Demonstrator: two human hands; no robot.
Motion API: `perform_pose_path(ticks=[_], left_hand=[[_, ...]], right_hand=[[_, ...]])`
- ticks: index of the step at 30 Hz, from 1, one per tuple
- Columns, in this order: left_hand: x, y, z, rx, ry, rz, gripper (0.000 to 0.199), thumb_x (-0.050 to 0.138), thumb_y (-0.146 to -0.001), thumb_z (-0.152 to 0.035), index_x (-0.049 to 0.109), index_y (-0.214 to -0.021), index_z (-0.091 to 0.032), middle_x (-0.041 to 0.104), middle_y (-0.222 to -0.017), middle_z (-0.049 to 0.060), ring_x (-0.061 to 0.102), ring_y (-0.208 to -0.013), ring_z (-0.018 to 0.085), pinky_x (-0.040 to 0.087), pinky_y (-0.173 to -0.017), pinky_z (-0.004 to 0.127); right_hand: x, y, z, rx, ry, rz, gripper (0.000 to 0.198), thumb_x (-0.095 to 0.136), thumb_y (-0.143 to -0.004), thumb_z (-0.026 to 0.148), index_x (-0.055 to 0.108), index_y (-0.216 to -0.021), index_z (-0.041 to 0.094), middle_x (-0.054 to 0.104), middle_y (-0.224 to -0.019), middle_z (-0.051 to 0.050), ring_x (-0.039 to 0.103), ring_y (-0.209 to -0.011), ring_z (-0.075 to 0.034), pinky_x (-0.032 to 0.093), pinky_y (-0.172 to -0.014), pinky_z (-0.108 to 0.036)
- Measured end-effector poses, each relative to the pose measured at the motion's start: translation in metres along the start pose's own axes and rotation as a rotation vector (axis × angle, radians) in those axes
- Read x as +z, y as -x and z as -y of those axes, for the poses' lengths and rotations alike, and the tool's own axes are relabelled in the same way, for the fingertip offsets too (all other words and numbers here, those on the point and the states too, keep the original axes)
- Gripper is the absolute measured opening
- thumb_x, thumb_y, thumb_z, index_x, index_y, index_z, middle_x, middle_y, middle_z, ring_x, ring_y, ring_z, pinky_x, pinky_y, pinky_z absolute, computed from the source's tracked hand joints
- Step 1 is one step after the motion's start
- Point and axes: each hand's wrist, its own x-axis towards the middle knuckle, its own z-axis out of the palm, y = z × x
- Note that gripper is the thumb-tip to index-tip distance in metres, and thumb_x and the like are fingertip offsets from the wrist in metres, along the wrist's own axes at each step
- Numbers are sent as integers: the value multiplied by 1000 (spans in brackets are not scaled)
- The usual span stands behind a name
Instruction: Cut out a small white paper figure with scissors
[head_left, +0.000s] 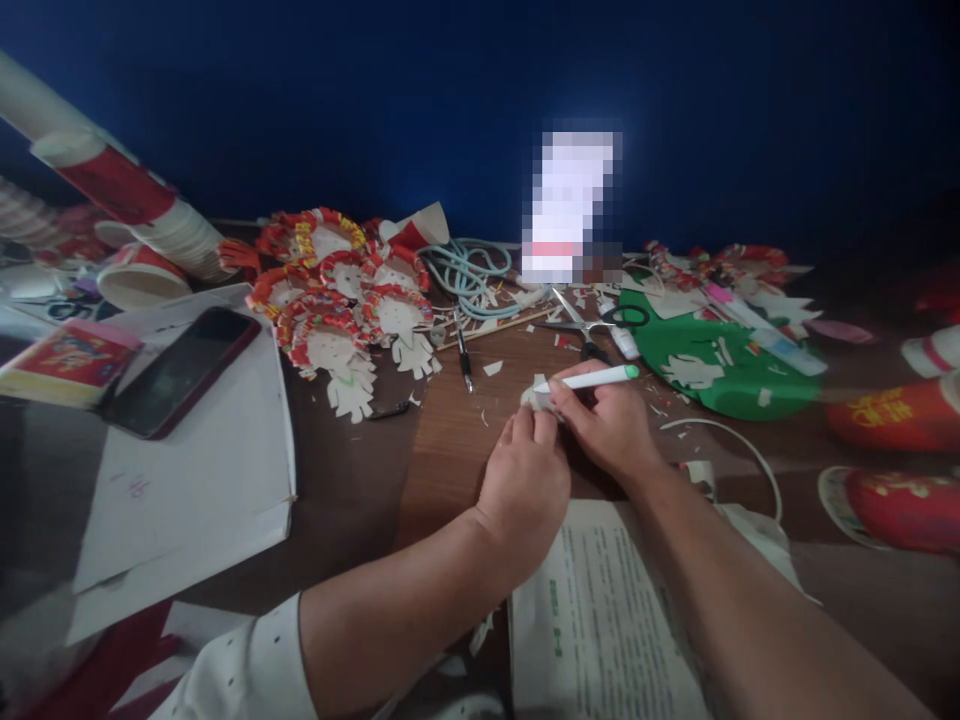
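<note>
My right hand (611, 425) is closed around a white marker (596, 378) with a green end, which points up to the right. The marker's tip is over a small white paper cutout (535, 396) on the table. My left hand (529, 475) holds that cutout down, fingers bent and close together; they hide part of it. Just beyond my hands lie scissors (589, 325) with black handles, blades spread. A black pen (463, 350) rests to the left of the cutout.
Red-ringed paper crafts (330, 300) crowd the back left beside a pale blue cord (472, 275). A phone (184, 370) lies on white sheets (202, 480) at left. Paper cups (900, 510) lie at right, near a green sheet (772, 385). A printed page (592, 610) is in front; a lit, blurred-out screen (574, 200) stands behind.
</note>
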Motion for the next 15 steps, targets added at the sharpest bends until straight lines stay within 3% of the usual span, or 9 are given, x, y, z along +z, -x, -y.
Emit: perform_pose_path(ticks=[15], left_hand=[[-1,1,0,4,-10,-12,40,49,-96,-12,66,-133,-10,67,-127,16,62,-122,24,57,-100,35]], right_hand=[[-1,0,2,-2,14,1,20,61,-92,42,65,-85,24,76,-83,-5,71,-77,-24,54,-74,-36]])
